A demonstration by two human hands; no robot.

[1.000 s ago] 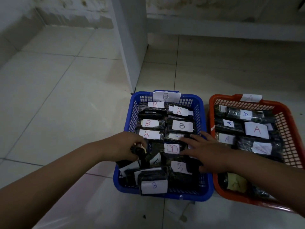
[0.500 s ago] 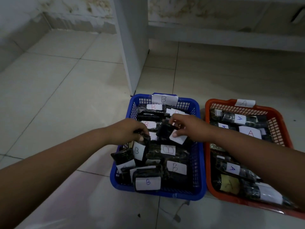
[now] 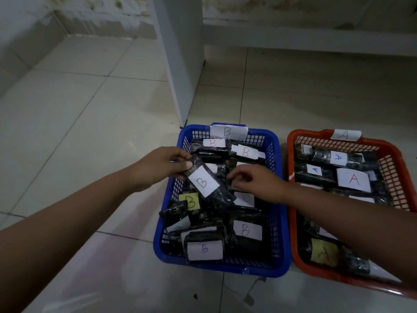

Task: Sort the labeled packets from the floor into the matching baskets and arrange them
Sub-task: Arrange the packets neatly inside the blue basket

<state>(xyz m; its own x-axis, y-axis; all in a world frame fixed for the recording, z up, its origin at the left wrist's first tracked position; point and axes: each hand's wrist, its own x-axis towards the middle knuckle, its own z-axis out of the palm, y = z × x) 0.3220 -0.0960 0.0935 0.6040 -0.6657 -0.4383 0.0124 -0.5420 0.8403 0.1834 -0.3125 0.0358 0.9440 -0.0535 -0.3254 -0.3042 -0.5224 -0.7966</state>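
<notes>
Head view: left hand [image 3: 158, 168] pinches the top end of a black packet [image 3: 209, 184], thumb on its upper face, fingers behind; packet tilts down-right over the blue basket [image 3: 279, 224], its white label reading "B" in red. Right hand [image 3: 255, 181] hovers just beside the packet's right edge, fingers curled; can't tell if it grips anything. Blue basket tag [image 3: 228, 131] reads "B"; packets inside carry B labels, one of them a yellow label [image 3: 190, 201]. Orange basket [image 3: 392, 159] touches the blue one's right side, tag [image 3: 345, 134] reads "A", packets labelled A. Bare tile floor [image 3: 79, 132] lies left and ahead; white post [image 3: 180, 64] stands just behind the blue basket.
</notes>
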